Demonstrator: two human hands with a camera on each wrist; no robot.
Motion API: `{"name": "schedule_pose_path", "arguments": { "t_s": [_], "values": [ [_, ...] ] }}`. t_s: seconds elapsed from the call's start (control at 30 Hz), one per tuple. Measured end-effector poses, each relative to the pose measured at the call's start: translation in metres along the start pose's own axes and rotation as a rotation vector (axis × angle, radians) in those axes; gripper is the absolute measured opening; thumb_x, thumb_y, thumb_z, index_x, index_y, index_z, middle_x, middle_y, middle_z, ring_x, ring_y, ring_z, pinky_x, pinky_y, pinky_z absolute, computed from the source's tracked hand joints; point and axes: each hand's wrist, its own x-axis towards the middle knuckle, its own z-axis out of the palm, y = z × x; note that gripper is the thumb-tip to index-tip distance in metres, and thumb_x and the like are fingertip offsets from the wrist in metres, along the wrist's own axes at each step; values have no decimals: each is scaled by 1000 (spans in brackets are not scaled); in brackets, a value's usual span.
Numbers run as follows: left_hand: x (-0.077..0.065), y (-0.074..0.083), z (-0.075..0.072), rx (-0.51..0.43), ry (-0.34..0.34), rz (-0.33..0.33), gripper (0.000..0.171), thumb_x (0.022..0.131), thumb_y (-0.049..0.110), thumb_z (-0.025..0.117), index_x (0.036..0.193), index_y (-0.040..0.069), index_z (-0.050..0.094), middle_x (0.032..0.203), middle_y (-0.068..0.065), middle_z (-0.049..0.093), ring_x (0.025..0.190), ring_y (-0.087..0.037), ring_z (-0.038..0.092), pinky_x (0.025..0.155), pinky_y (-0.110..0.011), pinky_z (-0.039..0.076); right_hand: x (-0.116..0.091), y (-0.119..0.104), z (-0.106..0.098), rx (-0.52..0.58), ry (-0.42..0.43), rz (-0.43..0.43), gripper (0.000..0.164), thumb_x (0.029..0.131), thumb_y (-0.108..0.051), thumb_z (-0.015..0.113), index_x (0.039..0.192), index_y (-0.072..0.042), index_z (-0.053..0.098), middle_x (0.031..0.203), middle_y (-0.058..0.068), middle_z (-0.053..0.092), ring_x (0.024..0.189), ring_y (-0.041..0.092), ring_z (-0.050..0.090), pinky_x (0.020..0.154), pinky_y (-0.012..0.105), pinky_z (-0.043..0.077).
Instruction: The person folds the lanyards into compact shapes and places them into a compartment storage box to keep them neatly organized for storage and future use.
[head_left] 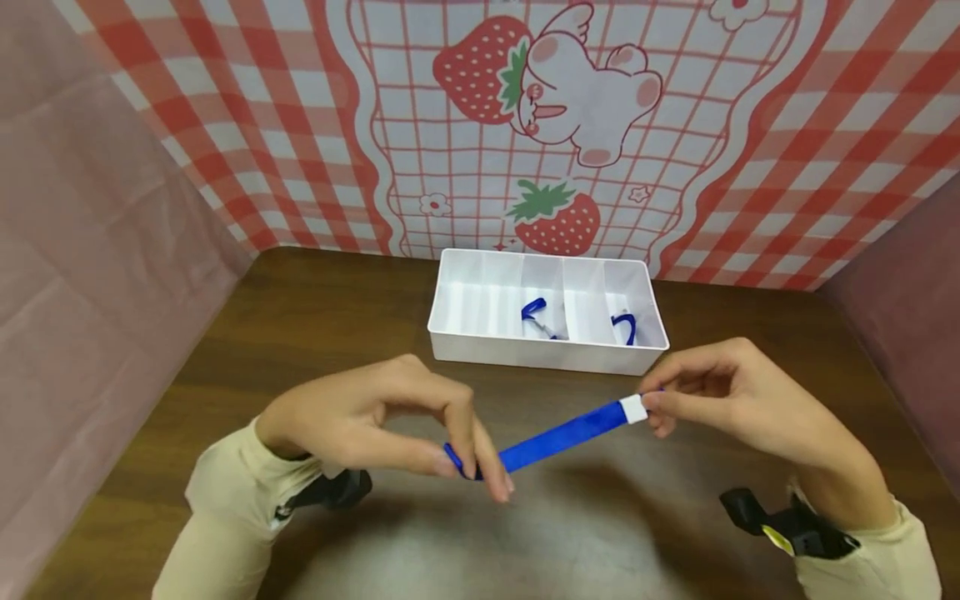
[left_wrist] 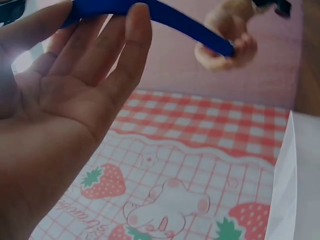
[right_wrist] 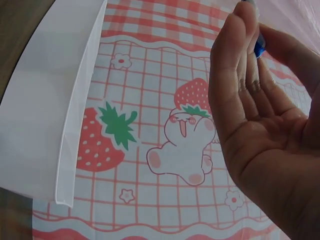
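A flat blue strap with a white tab at one end is stretched between both hands above the table, sloping up to the right. My left hand pinches its lower left end, where a short blue piece sticks out past the thumb. At the white tab, my right hand pinches the other end between thumb and fingers. The left wrist view shows the strap running from the left fingers to the other hand. Only a bit of blue shows between the right fingers in the right wrist view.
Behind the hands stands a white divided tray. A blue strap piece lies in its middle compartment, and a curved blue strip in the rightmost one. A strawberry-patterned cloth hangs behind the brown table.
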Motion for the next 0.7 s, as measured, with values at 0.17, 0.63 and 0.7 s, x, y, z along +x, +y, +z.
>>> {"name": "schedule_pose_path", "arguments": {
  "t_s": [0.17,0.63,0.7],
  "values": [
    [2,-3,2,100,114,-77,13,95,-12,55,100,-2,61,94,-14,73,91,-18,71,80,-39,58,-2,2,2,19,1,-25,19,92,9,63,102,-5,72,81,10,72,67,25,70,60,37,58],
    [3,-36,11,263,283,-226,20,99,4,60,119,4,57,81,-1,69,59,-6,61,54,-29,55,-5,-7,26,9,109,32,10,93,-1,67,97,-8,73,77,7,72,65,22,69,57,37,58],
    [6,-38,13,271,311,-246,22,100,4,58,121,4,50,79,-1,68,56,-9,58,51,-31,54,-4,-8,30,-12,124,55,7,94,-6,69,95,-10,74,76,4,71,65,21,69,57,37,58]
  ]
}}
